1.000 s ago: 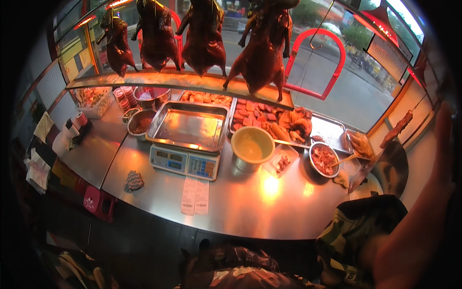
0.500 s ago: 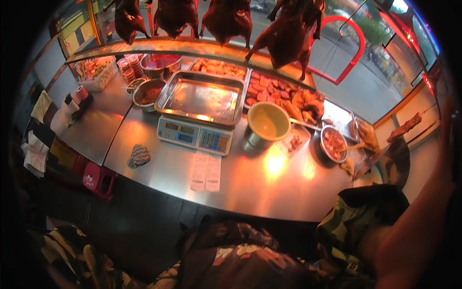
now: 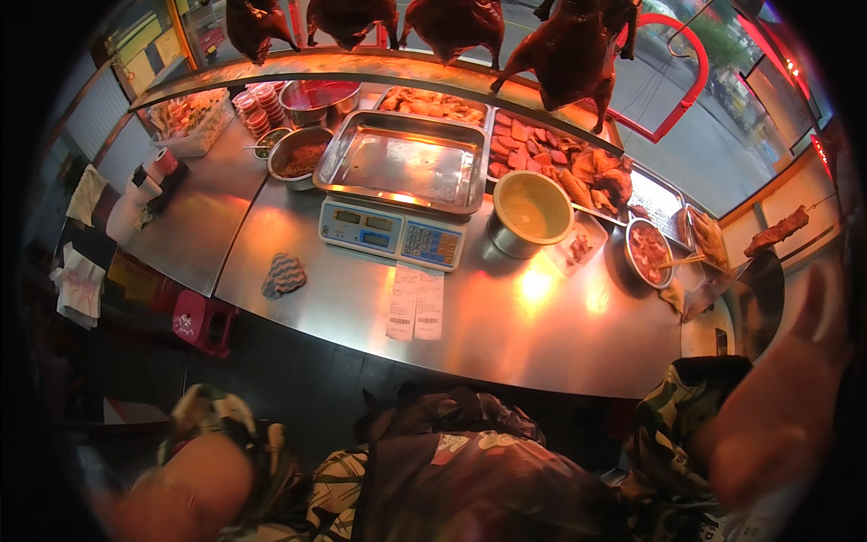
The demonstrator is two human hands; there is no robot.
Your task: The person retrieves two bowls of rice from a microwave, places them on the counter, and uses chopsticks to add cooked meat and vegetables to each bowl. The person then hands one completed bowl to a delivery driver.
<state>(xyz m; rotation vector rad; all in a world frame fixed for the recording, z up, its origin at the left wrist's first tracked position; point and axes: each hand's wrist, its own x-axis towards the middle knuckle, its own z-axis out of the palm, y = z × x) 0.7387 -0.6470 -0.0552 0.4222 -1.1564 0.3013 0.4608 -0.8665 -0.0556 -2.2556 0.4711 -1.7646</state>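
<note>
My left hand point(image 3: 149, 510) is low at the lower left, beyond a camouflage sleeve, blurred and partly lost in the dark rim. My right hand point(image 3: 817, 303) is raised at the right edge, also smeared, its fingers unclear. Nearest to it are a strip of roasted meat point(image 3: 777, 231) hanging on a hook and a dark round-edged object point(image 3: 759, 294). Neither hand touches the steel counter point(image 3: 343, 298). On the counter stands a scale point(image 3: 390, 233) bearing a steel tray point(image 3: 406, 167). Two paper slips point(image 3: 415, 303) lie by its front.
Roast ducks point(image 3: 569, 54) hang over the far edge. A pot point(image 3: 531, 215), a bowl of meat pieces point(image 3: 648, 253) and trays of cooked meat point(image 3: 533, 149) stand to the right. A crumpled cloth point(image 3: 284, 275) lies left. A red stool point(image 3: 203, 321) is below the counter.
My left forearm has come into view at the lower left. My right arm has dropped lower along the right edge. The counter has shifted right and slightly up in the picture.
</note>
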